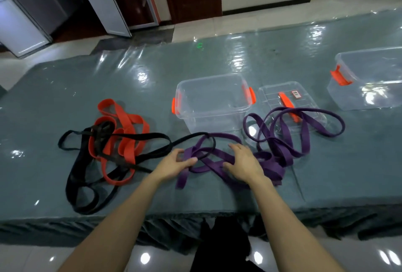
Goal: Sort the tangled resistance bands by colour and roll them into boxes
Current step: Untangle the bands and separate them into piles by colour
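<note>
Probably to untangle it, the left hand (pixel 174 164) pinches the purple band (pixel 305 137); the right hand (pixel 244 164) pins it with straight fingers (pixel 236 147).

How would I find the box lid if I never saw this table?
On the long grey-green table, find the middle box and the right box, both clear. The lid lies flat between them. Only it is low and ridged, with an orange handle on top and purple band loops over it.
</note>
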The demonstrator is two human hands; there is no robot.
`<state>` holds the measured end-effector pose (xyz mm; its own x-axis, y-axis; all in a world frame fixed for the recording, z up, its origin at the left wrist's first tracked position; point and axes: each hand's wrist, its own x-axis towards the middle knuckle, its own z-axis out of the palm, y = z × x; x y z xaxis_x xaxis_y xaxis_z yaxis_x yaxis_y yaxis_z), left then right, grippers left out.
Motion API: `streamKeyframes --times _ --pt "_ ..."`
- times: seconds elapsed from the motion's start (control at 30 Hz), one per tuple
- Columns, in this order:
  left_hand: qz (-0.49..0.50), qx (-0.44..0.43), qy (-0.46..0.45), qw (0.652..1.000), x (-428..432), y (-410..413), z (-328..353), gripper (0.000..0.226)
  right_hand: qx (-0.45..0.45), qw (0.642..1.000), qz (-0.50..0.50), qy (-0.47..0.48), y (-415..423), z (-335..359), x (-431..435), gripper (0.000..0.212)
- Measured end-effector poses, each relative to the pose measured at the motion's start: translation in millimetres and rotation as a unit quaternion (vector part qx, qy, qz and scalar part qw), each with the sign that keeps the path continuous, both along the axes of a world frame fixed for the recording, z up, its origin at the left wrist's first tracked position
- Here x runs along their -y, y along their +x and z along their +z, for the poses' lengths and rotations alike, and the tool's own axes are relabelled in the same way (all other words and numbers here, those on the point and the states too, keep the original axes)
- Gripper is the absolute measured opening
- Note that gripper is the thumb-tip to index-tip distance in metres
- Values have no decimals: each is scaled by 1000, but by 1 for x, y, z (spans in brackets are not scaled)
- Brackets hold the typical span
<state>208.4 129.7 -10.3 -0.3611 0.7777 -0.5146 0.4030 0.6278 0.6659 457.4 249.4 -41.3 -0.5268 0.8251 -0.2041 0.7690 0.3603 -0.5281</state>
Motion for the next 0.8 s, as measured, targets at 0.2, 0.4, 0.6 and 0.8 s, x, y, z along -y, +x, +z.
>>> streamKeyframes --times 0.2,0.4,0.6,0.8 --pt "-66 -223 -1 973 -4 11 -17 41 145 983 106 -35 -23 -30 14 147" --pt "239 262 190 915 -21 -15 17 16 109 988 49 102 -18 -22 9 48" --pt "87 -199 77 973 -5 -16 1 69 98 989 -50 102 21 14 -11 23" --pt "-56 -372 110 920 7 35 -26 32 67 983 -162 60 49 3 -13 37"
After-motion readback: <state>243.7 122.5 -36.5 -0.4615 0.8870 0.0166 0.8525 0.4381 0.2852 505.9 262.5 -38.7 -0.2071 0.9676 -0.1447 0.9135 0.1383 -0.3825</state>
